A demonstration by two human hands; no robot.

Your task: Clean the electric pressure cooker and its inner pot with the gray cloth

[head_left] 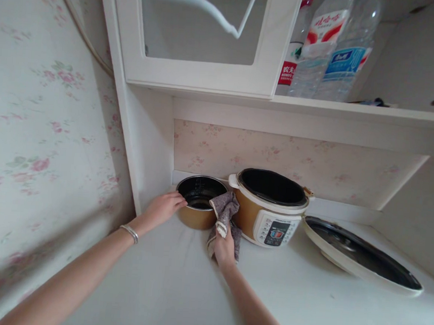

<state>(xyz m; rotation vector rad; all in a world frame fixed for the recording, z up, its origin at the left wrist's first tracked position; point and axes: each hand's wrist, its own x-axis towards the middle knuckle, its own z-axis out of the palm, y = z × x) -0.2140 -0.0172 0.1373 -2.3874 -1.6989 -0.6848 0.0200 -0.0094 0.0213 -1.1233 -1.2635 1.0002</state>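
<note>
My left hand (165,207) grips the left rim of a round inner pot (197,217), gold outside and black inside, with its fingertips over the edge. A grey-brown cloth (226,208) is bunched in my right hand (225,248). Part of the cloth lies over the pot's right rim, and the rest hangs below my fingers. Just right of the cloth stands a gold and white electric cooker (246,213), uncovered, with a dark interior and a control panel facing me.
The cooker's lid (362,254) lies on the white counter (163,287) at the right, dark inner side up. Overhead is a white cabinet (200,76) with a glass-panelled door. Several plastic bottles (317,55) stand on its shelf. A flowered wall (48,136) borders the left side.
</note>
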